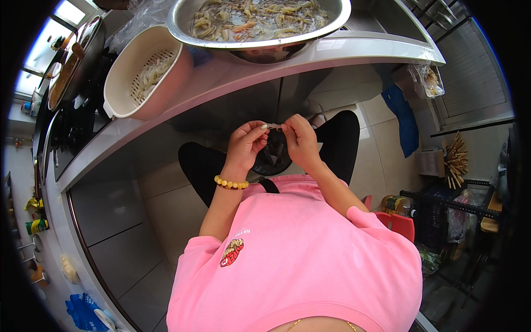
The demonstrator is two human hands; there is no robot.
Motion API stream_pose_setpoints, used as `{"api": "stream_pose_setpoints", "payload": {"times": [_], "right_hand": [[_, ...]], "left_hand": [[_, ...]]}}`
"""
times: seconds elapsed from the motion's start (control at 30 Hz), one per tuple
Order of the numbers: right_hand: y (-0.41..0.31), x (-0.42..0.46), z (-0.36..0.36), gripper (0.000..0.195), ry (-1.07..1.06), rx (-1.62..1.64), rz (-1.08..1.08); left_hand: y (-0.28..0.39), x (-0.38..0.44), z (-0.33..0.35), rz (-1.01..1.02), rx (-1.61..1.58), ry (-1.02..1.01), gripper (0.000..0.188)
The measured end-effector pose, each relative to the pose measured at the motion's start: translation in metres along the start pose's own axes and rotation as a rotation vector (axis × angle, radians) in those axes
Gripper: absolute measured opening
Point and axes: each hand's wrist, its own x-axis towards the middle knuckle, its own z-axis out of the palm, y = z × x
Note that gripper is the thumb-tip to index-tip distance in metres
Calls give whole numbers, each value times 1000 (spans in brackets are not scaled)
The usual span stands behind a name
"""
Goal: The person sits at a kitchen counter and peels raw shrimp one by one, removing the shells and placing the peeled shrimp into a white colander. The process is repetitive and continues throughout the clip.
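Observation:
A small shrimp (pixel 274 125) is stretched between my two hands, above a black bin (pixel 271 159) between my knees. My left hand (pixel 247 143), below a yellow bead bracelet, pinches one end with thumb and forefinger. The other end is pinched in my right hand (pixel 299 139). Ahead on the counter, a large metal basin (pixel 259 42) holds many unpeeled shrimp (pixel 286 18) in water. To its left, a pale basket in a pink outer bowl (pixel 118 97) contains peeled shrimp (pixel 154 74).
The white counter edge (pixel 224 83) curves around the front and left. A wok (pixel 85 54) and wooden-handled utensils stand at the far left. A red stool (pixel 400 227), an oil bottle (pixel 396 205) and a black rack (pixel 452 203) are at the right.

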Motion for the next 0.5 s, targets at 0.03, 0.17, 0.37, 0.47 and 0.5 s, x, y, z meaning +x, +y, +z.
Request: {"api": "stream_pose_setpoints", "payload": {"times": [0.03, 0.17, 0.37, 0.47, 0.5], "right_hand": [[0, -1, 0, 11, 2, -2, -4], [1, -2, 2, 10, 33, 11, -21], [2, -2, 2, 10, 82, -6, -38], [5, -3, -3, 9, 102, -17, 0], [7, -1, -7, 9, 78, -27, 17]], "left_hand": [[0, 0, 0, -9, -14, -7, 7], [0, 0, 2, -38, -66, -21, 7], [-2, 3, -1, -80, -182, -35, 10], [1, 4, -5, -58, -190, -10, 10], [2, 3, -7, -42, -179, 6, 10]]}}
